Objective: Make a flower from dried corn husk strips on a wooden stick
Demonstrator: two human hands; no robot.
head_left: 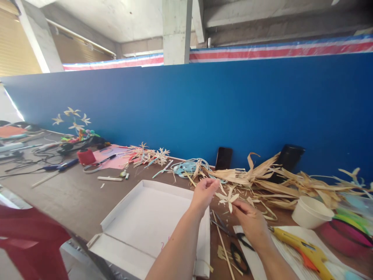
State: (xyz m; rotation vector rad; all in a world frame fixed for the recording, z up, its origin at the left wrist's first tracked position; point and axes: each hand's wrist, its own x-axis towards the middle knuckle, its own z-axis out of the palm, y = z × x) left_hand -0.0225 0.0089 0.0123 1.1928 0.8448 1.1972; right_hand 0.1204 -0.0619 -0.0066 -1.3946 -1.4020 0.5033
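My right hand [250, 221] is closed, its fingertips gripping a pale star-shaped flower [229, 198] with narrow pointed petals that look like dried husk. Just left of the flower, my left hand [204, 193] has thumb and fingers pinched together; whatever lies between them is too small to make out. Beneath the left forearm is an open shallow white cardboard box [157, 206]. Scissors [239, 258] with black handles lie below the right hand, partly covered by it. A thin wooden stick [222, 243] lies alongside them.
Dried husks [262, 177] heap along the blue partition [180, 105], where two phones lean. At right are a white cup [311, 214], a pink bowl [340, 235] and a yellow glue gun [304, 249]. Finished-looking flowers [76, 125], cords and a red spool-like object [86, 156] occupy the left.
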